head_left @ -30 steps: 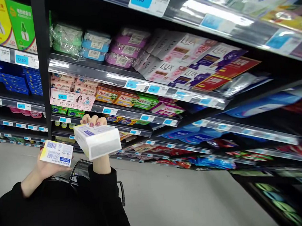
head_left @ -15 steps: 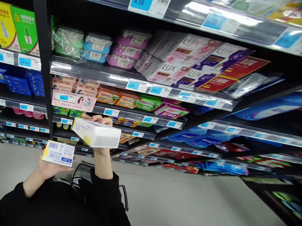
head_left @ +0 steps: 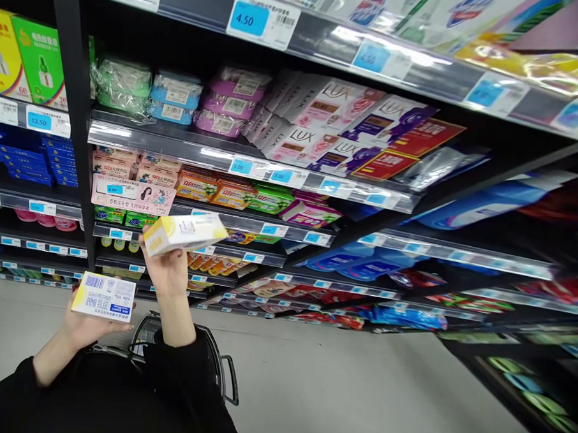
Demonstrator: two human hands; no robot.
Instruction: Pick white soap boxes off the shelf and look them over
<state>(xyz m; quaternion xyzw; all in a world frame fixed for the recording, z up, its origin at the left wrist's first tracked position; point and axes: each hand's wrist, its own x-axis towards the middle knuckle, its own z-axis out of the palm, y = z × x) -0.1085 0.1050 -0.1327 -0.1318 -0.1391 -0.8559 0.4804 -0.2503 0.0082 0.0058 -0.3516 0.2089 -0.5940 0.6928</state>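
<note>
My left hand [head_left: 87,326] is closed round a white and yellow soap box [head_left: 106,296], its barcode and printed text facing up at me. Higher and to the right, my right hand [head_left: 168,270] grips a second white and yellow box [head_left: 185,231], tilted, with a yellow end toward the left. Thumb and fingers hold this one from below, and part of the grip is hidden behind it. The two boxes are apart. Both are in front of the lower shelves, where pink soap packs [head_left: 159,172] and orange soap packs [head_left: 198,186] lie just beyond.
Black shelves hold LUX soap boxes [head_left: 296,143], purple soap packs [head_left: 227,105] and green mosquito-liquid boxes [head_left: 39,62]. Price-tag rails [head_left: 253,167] jut out along their edges. Below my arms stands a shopping basket or cart [head_left: 210,360] with a black handle. Grey floor [head_left: 320,384] spreads to the right.
My right hand has turned its box over, so a yellow end and a printed side show instead of the plain white end. The left hand keeps its box nearly still. The view has shifted slightly.
</note>
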